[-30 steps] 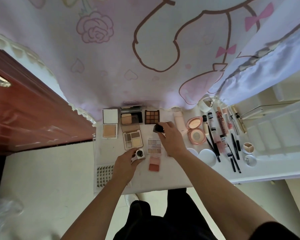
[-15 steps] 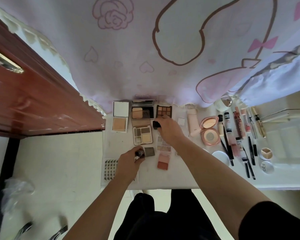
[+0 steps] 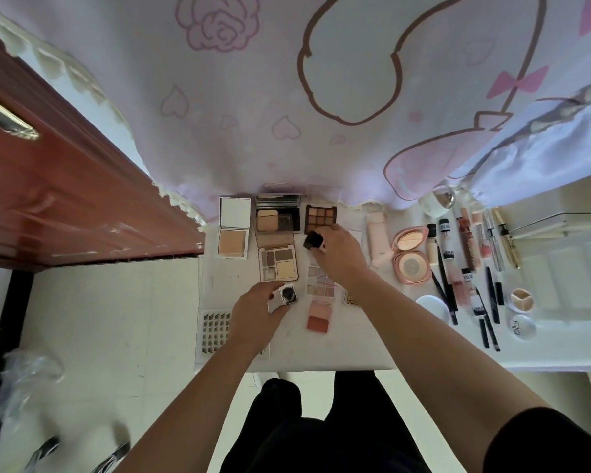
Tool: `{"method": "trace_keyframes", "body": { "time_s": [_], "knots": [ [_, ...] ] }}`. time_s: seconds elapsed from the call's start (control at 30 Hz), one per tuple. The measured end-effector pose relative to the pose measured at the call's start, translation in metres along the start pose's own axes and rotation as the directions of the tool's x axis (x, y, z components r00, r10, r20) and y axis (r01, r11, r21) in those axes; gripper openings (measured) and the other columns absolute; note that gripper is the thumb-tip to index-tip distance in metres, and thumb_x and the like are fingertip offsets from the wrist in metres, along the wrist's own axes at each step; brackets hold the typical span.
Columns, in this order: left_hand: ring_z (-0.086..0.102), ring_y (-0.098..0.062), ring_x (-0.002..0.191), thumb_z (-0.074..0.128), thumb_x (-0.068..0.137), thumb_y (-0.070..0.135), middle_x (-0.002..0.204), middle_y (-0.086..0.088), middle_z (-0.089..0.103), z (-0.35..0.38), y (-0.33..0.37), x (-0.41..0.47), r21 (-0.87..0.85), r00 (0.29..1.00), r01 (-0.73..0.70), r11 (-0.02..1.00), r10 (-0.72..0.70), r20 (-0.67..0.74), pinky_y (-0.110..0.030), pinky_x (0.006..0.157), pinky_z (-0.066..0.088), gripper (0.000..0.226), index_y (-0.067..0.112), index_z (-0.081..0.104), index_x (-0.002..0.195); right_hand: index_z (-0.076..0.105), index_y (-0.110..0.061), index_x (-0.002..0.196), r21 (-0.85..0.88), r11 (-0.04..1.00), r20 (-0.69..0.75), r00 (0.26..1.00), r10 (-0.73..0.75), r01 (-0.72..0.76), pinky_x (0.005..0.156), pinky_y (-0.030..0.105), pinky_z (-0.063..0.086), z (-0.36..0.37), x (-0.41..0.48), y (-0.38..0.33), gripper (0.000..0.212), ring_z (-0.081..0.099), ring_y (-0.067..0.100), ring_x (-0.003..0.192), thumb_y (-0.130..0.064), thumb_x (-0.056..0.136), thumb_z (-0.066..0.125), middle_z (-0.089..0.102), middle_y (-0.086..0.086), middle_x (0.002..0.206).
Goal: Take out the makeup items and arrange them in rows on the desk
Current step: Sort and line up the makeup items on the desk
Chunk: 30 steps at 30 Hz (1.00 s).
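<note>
While your left hand grips open pot, right hand pinches black cap: it could tip, smear pale palette just beside your fingers.

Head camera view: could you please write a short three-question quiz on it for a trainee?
1. True or false: the right hand holds a small black item at the near edge of the nine-pan brown palette.
2. What does the left hand hold? A: a pencil. B: a small pot with dark contents. C: nothing.
3. Fill in: the black pencils lie on the person's ___ side of the desk.
Key: 1 true; 2 B; 3 right.
</note>
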<state>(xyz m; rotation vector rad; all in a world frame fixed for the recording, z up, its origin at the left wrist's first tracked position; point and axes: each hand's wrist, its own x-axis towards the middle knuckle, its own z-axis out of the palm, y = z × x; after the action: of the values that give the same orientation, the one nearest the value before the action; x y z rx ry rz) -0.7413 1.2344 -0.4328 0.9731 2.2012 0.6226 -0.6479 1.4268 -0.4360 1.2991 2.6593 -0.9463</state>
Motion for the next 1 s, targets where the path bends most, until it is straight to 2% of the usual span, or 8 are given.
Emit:
{"method": "trace_keyframes", "body": {
  "time_s": [0.07, 0.13, 0.23, 0.3, 0.57, 0.8, 0.9, 1.0],
  "knots": [
    [0.063, -0.010, 0.103, 0.075, 0.085, 0.026, 0.125, 0.006, 0.064, 0.000, 0.000, -0.002, -0.016, 1.000, 0.008, 1.000, -0.008, 0.004, -0.036, 0.089, 0.054, 0.046, 0.027, 0.061, 0.128, 0.063, -0.014, 0.124, 0.060, 0.998, -0.012, 1.000, 0.003, -0.002, 0.084, 0.034, 0.054, 0.001, 0.002, -0.007, 0.036, 0.064, 0.025, 0.098, -0.029, 0.092, 0.065, 0.065, 0.008, 0.115],
    [0.063, -0.009, 0.103, 0.075, 0.084, 0.026, 0.125, 0.005, 0.065, 0.000, 0.002, -0.001, -0.023, 1.000, 0.005, 1.000, -0.005, 0.005, -0.037, 0.089, 0.054, 0.046, 0.027, 0.061, 0.128, 0.062, -0.015, 0.124, 0.113, 0.993, 0.005, 1.000, 0.022, -0.022, 0.085, 0.038, 0.055, 0.001, 0.005, -0.012, 0.037, 0.065, 0.026, 0.101, -0.031, 0.091, 0.066, 0.068, 0.007, 0.112],
    [0.062, -0.009, 0.102, 0.075, 0.085, 0.025, 0.124, 0.004, 0.064, -0.001, 0.005, 0.001, -0.019, 1.000, 0.000, 1.000, 0.000, 0.002, -0.035, 0.090, 0.053, 0.045, 0.025, 0.062, 0.128, 0.056, -0.017, 0.136, 0.114, 0.991, 0.045, 0.997, 0.059, -0.064, 0.092, 0.041, 0.054, 0.001, 0.011, -0.015, 0.047, 0.062, 0.029, 0.111, -0.031, 0.092, 0.066, 0.067, 0.009, 0.121],
    [0.062, -0.010, 0.102, 0.075, 0.085, 0.024, 0.124, 0.005, 0.064, -0.001, 0.005, 0.001, -0.031, 1.000, 0.012, 0.999, -0.012, 0.000, -0.034, 0.091, 0.052, 0.045, 0.024, 0.062, 0.128, 0.056, -0.019, 0.136, 0.114, 0.991, 0.040, 0.997, 0.063, -0.067, 0.093, 0.038, 0.053, 0.005, 0.012, -0.017, 0.047, 0.062, 0.028, 0.112, -0.032, 0.092, 0.066, 0.067, 0.009, 0.123],
    [0.061, -0.007, 0.099, 0.076, 0.084, 0.025, 0.122, 0.006, 0.064, -0.006, -0.002, -0.003, -0.016, 1.000, 0.026, 1.000, -0.027, -0.014, -0.027, 0.087, 0.050, 0.045, 0.025, 0.062, 0.127, 0.066, -0.014, 0.116, 0.095, 0.988, -0.006, 0.992, 0.126, -0.125, 0.079, 0.033, 0.055, 0.010, 0.011, -0.023, 0.029, 0.065, 0.026, 0.098, -0.023, 0.088, 0.068, 0.069, 0.007, 0.104],
    [0.063, -0.006, 0.099, 0.075, 0.085, 0.027, 0.117, 0.009, 0.069, -0.004, -0.003, -0.003, -0.005, 0.999, 0.053, 0.999, -0.053, 0.002, -0.026, 0.088, 0.049, 0.044, 0.027, 0.062, 0.127, 0.063, -0.015, 0.121, 0.004, 0.998, 0.027, 0.997, 0.068, -0.068, 0.077, 0.029, 0.048, 0.013, 0.005, -0.016, 0.037, 0.059, 0.021, 0.090, -0.031, 0.088, 0.071, 0.065, 0.007, 0.104],
    [0.065, -0.006, 0.097, 0.074, 0.085, 0.027, 0.110, 0.010, 0.071, -0.003, -0.003, -0.002, -0.013, 0.996, 0.089, 0.996, -0.089, 0.002, -0.032, 0.091, 0.051, 0.042, 0.029, 0.062, 0.125, 0.060, -0.016, 0.125, 0.005, 0.999, 0.086, 0.995, 0.052, -0.053, 0.083, 0.032, 0.051, 0.016, 0.005, -0.017, 0.046, 0.062, 0.025, 0.099, -0.038, 0.087, 0.073, 0.064, 0.009, 0.111],
    [0.066, -0.012, 0.102, 0.072, 0.088, 0.025, 0.114, 0.007, 0.070, -0.005, -0.011, -0.007, -0.011, 0.991, 0.129, 0.992, -0.129, 0.022, -0.034, 0.093, 0.051, 0.043, 0.029, 0.058, 0.128, 0.052, -0.017, 0.140, 0.057, 0.998, 0.126, 0.992, 0.023, -0.030, 0.093, 0.034, 0.049, 0.019, -0.008, -0.020, 0.057, 0.061, 0.027, 0.113, -0.039, 0.090, 0.069, 0.064, 0.010, 0.124]
  ]
}}
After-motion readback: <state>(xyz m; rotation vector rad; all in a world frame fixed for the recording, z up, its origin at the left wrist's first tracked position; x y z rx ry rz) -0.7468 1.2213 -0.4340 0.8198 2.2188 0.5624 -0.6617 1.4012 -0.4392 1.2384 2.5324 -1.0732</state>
